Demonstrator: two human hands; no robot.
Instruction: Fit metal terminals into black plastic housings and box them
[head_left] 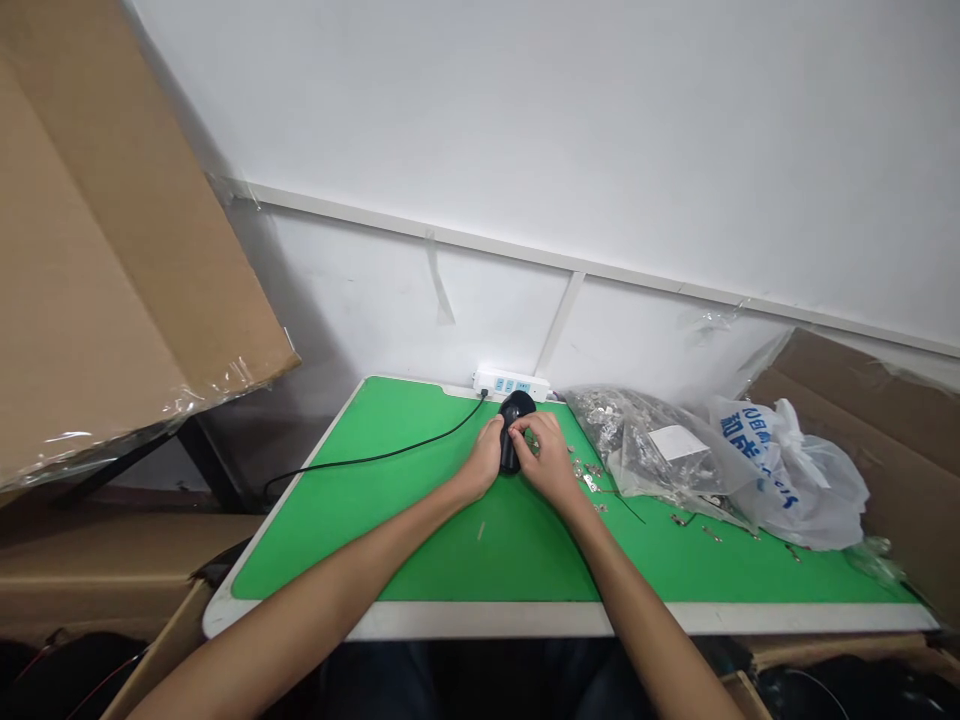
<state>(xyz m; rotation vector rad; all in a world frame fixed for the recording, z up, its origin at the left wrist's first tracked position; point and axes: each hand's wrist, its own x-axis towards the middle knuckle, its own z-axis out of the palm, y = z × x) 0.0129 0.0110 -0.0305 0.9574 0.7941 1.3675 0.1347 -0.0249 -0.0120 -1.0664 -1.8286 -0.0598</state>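
I hold with my left hand (484, 458) a dark, shiny object (508, 456); my palm and fingers are closed on its left side. It is between my two hands, above the green mat (487, 565). The thumb and finger of my right hand (549, 455) are pinched together against its front; whether some small part is between them, I cannot tell. Just beyond my grip is a white power strip (495, 384), from which a black cable (375, 457) goes to the left. Right of my grip lie small metal pieces (590, 483), then a clear bag (626, 428).
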